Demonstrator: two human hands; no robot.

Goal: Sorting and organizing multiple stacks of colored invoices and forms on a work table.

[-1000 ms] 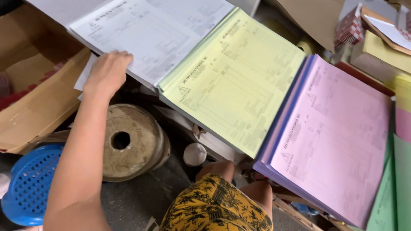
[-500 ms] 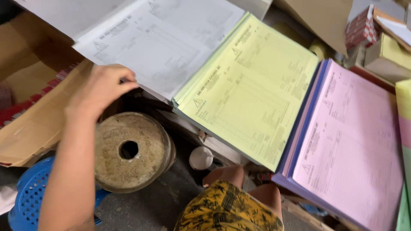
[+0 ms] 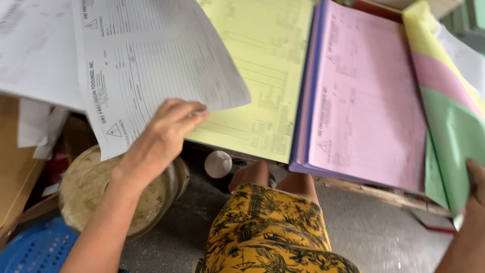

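Observation:
My left hand (image 3: 161,134) grips the lower edge of a white printed form sheet (image 3: 151,60), lifted and slanted over the white stack and part of the yellow stack (image 3: 268,76). To the right lies a pink stack of forms (image 3: 364,101) on a purple-edged pile. At the far right edge my right hand (image 3: 476,187) holds a fanned set of sheets in green (image 3: 449,146), pink and yellow; only part of that hand shows.
Below the stacks sit a round tan metal lid or reel (image 3: 111,197), a blue perforated stool (image 3: 35,250), a small white cup (image 3: 218,164) and my knees in yellow patterned shorts (image 3: 268,232). A cardboard box (image 3: 12,167) stands at left on grey concrete floor (image 3: 384,232).
My left hand has picked up a white sheet and drawn it rightward over the yellow stack. The view has swung right, bringing my right hand and its coloured sheets into sight.

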